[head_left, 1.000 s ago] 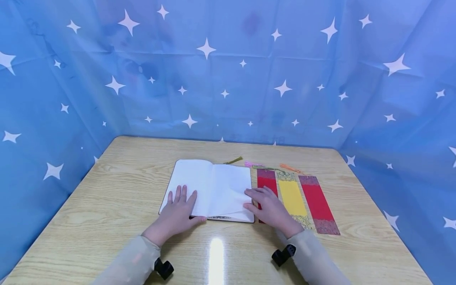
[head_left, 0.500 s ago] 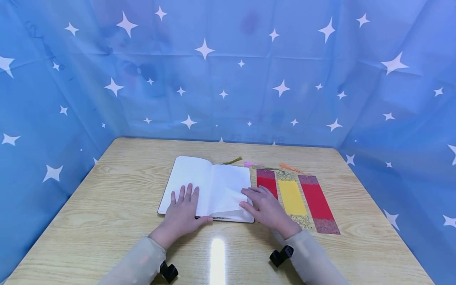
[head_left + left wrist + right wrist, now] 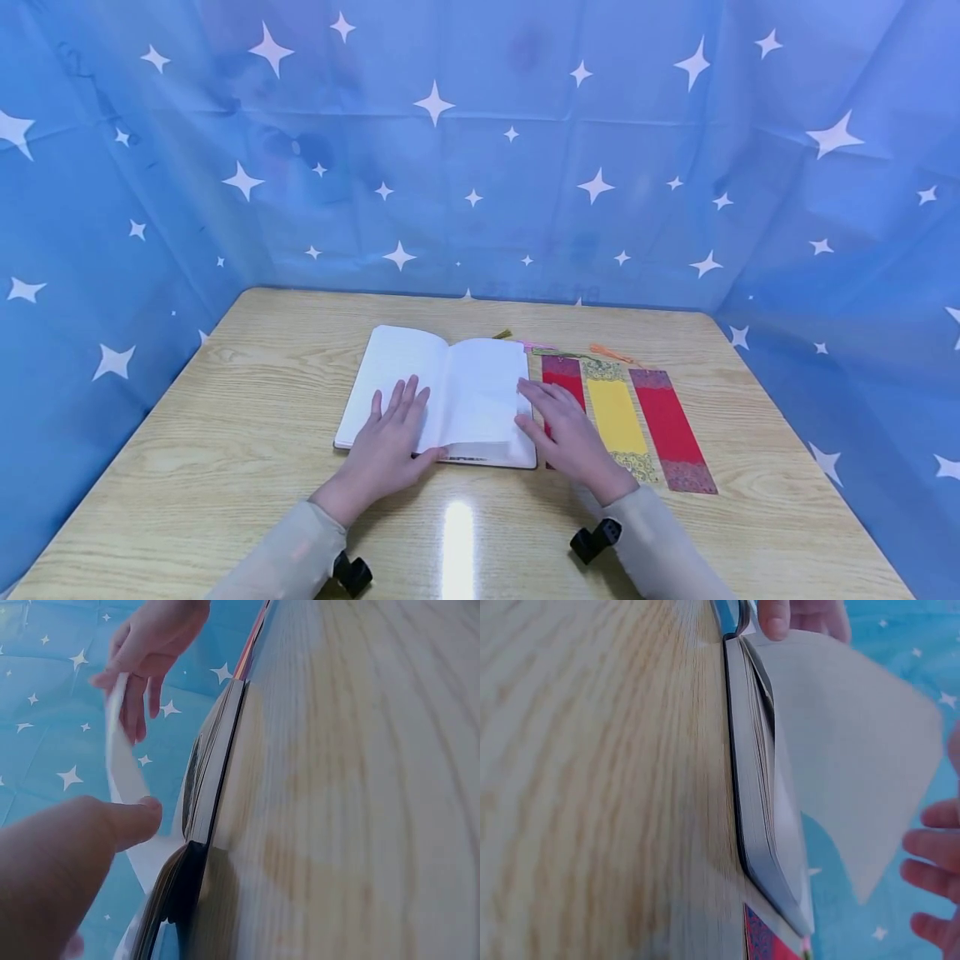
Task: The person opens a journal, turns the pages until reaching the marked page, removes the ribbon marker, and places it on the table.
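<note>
A notebook [image 3: 405, 358] lies open on the table, its pages white. My left hand [image 3: 386, 446] rests with straight fingers on the left page, the thumb by the fold at the front edge. A right-hand page [image 3: 847, 742] stands raised and curved. My right hand [image 3: 570, 433] is at that page's free edge; in the right wrist view its fingers [image 3: 930, 847] are loosely spread, right at the edge. The left wrist view shows thumb and fingertips apart around the page's end. A dark patterned strip [image 3: 468, 458] shows at the notebook's front edge, and an olive tassel [image 3: 502, 334] behind it.
Right of the notebook lie three tasselled bookmarks: a red one [image 3: 561, 375] partly under my right hand, a yellow one [image 3: 615, 415], and another red one [image 3: 670, 425]. A blue curtain [image 3: 480, 150] with white stars hangs behind the wooden table [image 3: 285, 392].
The right-hand page has risen from its folded front corner into a full curve, covering part of the olive tassel. My left hand has slid right along the left page, its thumb nearer the fold.
</note>
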